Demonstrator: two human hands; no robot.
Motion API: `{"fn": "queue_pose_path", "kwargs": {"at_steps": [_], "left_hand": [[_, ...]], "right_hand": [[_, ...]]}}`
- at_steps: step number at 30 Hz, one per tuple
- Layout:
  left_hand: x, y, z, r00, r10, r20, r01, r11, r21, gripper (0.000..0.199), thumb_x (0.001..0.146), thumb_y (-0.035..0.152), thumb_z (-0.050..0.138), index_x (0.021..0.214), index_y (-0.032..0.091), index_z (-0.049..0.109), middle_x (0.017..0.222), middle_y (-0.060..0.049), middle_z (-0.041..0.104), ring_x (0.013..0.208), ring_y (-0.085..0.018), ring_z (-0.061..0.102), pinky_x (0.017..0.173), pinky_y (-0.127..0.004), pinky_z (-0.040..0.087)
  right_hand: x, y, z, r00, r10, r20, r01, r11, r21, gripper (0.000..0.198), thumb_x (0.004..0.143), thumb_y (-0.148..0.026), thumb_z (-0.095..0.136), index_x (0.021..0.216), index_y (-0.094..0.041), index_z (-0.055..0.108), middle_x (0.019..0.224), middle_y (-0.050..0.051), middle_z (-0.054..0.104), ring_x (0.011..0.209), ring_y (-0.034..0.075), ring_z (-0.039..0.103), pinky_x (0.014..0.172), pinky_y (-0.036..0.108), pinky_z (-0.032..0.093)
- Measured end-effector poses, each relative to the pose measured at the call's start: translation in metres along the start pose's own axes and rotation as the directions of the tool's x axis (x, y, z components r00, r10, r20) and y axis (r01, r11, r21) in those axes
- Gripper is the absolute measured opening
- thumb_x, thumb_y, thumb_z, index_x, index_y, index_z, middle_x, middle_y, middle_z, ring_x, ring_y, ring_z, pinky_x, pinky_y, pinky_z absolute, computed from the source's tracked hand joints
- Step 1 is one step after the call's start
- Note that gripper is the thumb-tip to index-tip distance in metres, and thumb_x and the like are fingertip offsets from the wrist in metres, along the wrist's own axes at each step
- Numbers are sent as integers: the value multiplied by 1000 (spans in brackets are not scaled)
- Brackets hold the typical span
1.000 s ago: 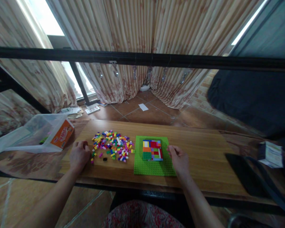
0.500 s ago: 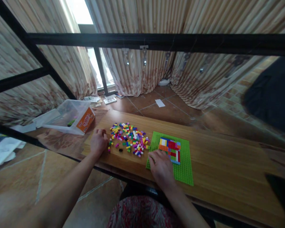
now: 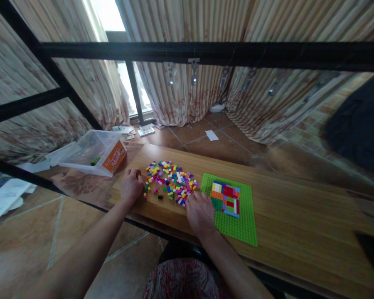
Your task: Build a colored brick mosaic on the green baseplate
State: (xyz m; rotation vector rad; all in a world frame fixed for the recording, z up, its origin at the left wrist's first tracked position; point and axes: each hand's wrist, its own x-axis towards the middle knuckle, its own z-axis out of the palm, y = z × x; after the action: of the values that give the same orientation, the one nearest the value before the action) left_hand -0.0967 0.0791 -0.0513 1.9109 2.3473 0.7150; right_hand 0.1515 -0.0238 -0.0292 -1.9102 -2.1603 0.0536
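Note:
A heap of small coloured toy bricks (image 3: 173, 178) is spread on the wooden bench. My left hand (image 3: 131, 185) rests at the heap's left edge with its fingers curled in; whatever lies in them is hidden. At the heap's lower right edge is my right hand (image 3: 201, 211), palm down, fingers loosely stretched towards the bricks, with no brick visible in them. Right of that hand lies a green studded baseplate (image 3: 237, 232). It carries a flat patchwork of bricks (image 3: 229, 191) in red, orange, blue, white and yellow, with a dark green part at the lower left.
A clear plastic box (image 3: 90, 153) with an orange label stands beyond my left hand, a few pieces inside. The wooden bench (image 3: 299, 224) runs on to the right. Black metal bars (image 3: 187, 52) cross ahead, before long curtains (image 3: 205, 25). Papers (image 3: 212, 135) lie on the tiled floor.
My right hand has moved left, off the baseplate to the edge of the brick heap, uncovering the dark green part. My left hand stays by the heap. The view has shifted slightly.

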Motion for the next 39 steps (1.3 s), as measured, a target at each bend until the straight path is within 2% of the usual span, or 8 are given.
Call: {"fn": "queue_pose_path", "kwargs": {"at_steps": [6, 14, 18, 21, 26, 31, 34, 39], "left_hand": [[0, 1, -1, 1000, -3, 0, 3, 1000, -2, 29, 87, 23, 44, 104, 17, 67, 108, -11, 62, 94, -23, 61, 81, -34, 48], [0, 1, -1, 1000, 7, -1, -7, 1000, 26, 30, 88, 26, 42, 103, 17, 67, 110, -11, 62, 94, -24, 62, 80, -33, 48], [0, 0, -1, 1000, 5, 6, -5, 999, 40, 30, 89, 26, 42, 103, 18, 66, 111, -10, 62, 94, -23, 63, 79, -33, 48], [1, 0, -1, 1000, 6, 7, -6, 999, 41, 30, 88, 28, 43, 104, 19, 66, 111, -10, 62, 94, -23, 63, 78, -32, 48], [3, 0, -1, 1000, -12, 13, 11, 999, 47, 31, 88, 29, 42, 105, 19, 66, 112, -11, 62, 94, -25, 62, 77, -33, 49], [3, 0, -2, 1000, 6, 17, -7, 998, 65, 34, 88, 29, 41, 107, 17, 66, 115, -12, 61, 97, -26, 62, 82, -35, 49], [3, 1, -3, 1000, -1, 27, -1, 997, 74, 35, 88, 29, 42, 109, 16, 66, 116, -13, 61, 98, -27, 62, 83, -37, 50], [3, 3, -5, 1000, 3, 21, -4, 999, 51, 34, 87, 27, 43, 108, 14, 67, 116, -16, 61, 100, -30, 62, 85, -42, 50]], "right_hand": [[-6, 8, 1, 995, 11, -99, 17, 960, 280, 18, 93, -13, 47, 85, -21, 61, 81, 3, 66, 77, 18, 57, 73, 29, 37], [-4, 9, 5, 996, 6, -85, 20, 953, 304, 20, 91, -12, 47, 84, -20, 65, 84, 5, 66, 83, 20, 58, 77, 29, 41], [-12, 11, -8, 993, 50, -103, 8, 867, 499, 24, 92, -14, 47, 86, -22, 69, 87, 4, 67, 82, 17, 61, 77, 26, 45], [-26, 24, -22, 982, 117, -146, -4, 791, 612, 24, 93, -18, 48, 92, -22, 71, 92, 5, 69, 85, 16, 64, 79, 25, 47], [-52, 82, -36, 932, 308, -192, -119, 760, 639, 27, 92, -28, 48, 98, -20, 72, 100, 9, 71, 92, 20, 66, 83, 32, 50], [-54, 141, -28, 803, 584, -116, -384, 657, 648, 31, 81, -43, 58, 91, -18, 74, 92, 11, 75, 85, 25, 68, 80, 40, 52], [-44, 153, -21, 757, 650, -64, -441, 581, 684, 32, 75, -45, 62, 85, -18, 73, 86, 10, 76, 80, 26, 69, 76, 40, 53], [-33, 149, -18, 768, 635, -82, -404, 580, 707, 28, 74, -46, 64, 78, -19, 73, 80, 8, 76, 75, 24, 69, 73, 38, 52]]}}
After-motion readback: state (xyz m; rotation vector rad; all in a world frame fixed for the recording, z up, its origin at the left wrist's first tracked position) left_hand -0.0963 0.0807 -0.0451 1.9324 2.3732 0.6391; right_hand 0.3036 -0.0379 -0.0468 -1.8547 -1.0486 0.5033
